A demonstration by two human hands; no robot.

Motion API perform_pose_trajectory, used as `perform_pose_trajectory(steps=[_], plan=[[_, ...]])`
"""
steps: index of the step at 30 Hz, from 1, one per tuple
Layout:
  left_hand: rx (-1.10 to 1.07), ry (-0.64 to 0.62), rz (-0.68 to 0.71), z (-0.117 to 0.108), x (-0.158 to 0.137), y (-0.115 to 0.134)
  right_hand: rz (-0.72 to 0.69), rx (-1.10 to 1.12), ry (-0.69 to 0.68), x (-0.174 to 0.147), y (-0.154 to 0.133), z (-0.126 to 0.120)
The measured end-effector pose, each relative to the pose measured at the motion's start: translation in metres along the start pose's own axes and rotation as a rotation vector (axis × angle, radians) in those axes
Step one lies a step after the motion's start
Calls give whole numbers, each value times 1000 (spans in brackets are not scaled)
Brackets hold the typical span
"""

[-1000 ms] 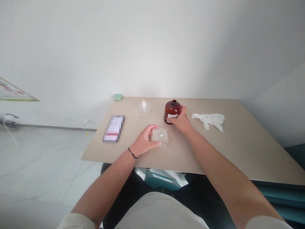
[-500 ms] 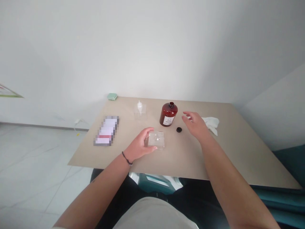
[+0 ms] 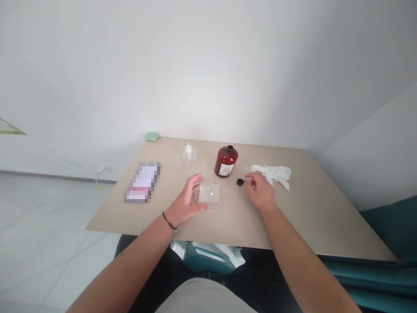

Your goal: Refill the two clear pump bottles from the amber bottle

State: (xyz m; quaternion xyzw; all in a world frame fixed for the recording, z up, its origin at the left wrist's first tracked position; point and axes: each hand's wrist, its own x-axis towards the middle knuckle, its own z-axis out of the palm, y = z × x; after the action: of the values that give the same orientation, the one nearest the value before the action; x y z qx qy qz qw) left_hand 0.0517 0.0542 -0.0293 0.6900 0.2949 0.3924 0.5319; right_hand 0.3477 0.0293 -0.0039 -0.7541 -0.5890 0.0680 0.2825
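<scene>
My left hand [image 3: 186, 203] is at the left side of a clear square container [image 3: 210, 195]. Its fingers and thumb are spread around the near-left part, the thumb at the front edge; firm contact cannot be made out. My right hand [image 3: 260, 191] is low over the table with fingers loosely bent and apart, nothing visible between them. Just left of its fingertips lies a small black cap [image 3: 240, 182]. Behind the cap stands an uncapped dark red-brown bottle [image 3: 226, 163] with a white label, upright.
A crumpled white cloth or tissue [image 3: 276, 174] lies behind my right hand. Further back left is a clear block-like piece with a white nozzle [image 3: 189, 153]. A pixelated phone-like device [image 3: 143, 182] and a small green box [image 3: 151, 137] are on the table [image 3: 306, 217] at left.
My right hand has come down and left, from beside the bottle to the black cap. My left hand's fingers have loosened slightly around the clear container. The view has shifted a little.
</scene>
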Motion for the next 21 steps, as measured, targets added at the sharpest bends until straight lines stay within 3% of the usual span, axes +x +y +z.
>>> perform_pose_trajectory(steps=[3, 7, 12, 21], plan=[[56, -16, -24, 1, -2, 2, 31, -22, 74, -1, 5, -13], [95, -36, -76, 3, -2, 0, 229, -126, 171, -4, 20, -34], [87, -23, -87, 4, -1, -5, 408, -195, 80, -5, 33, -41], [135, -15, -134, 3, 0, -2, 486, -252, 16, 3, 30, -31]])
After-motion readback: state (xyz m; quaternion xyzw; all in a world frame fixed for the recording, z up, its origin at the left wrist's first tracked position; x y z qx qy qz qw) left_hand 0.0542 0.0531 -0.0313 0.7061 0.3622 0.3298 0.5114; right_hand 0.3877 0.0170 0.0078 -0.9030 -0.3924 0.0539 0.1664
